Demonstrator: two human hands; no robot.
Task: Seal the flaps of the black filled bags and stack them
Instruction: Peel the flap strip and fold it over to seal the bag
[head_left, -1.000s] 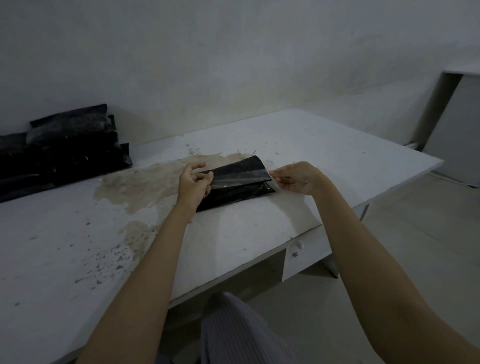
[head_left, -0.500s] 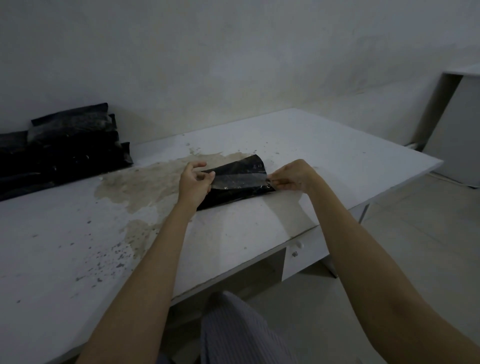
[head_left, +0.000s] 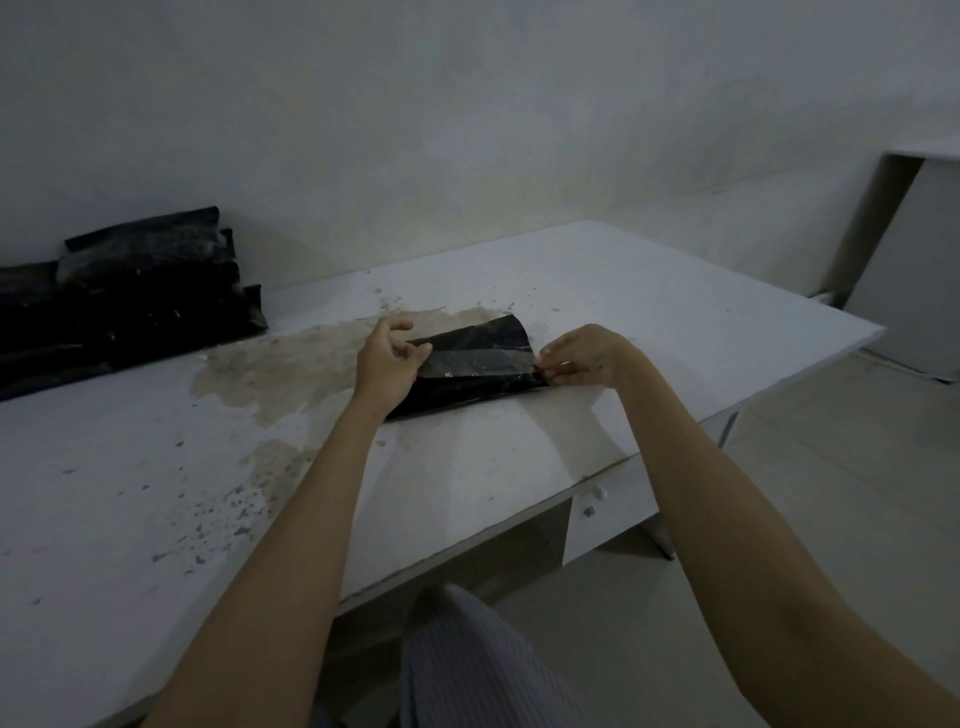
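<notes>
Fingers of the left hand and right hand pinch opposite ends of the flap on the black bag, mid-table. Sealing seems underway; next, press it flat, then carry it to the far-left stack.

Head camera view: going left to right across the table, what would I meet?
Stack of black bags → brown stain → left hand → black bag being sealed → right hand → white cabinet.
</notes>
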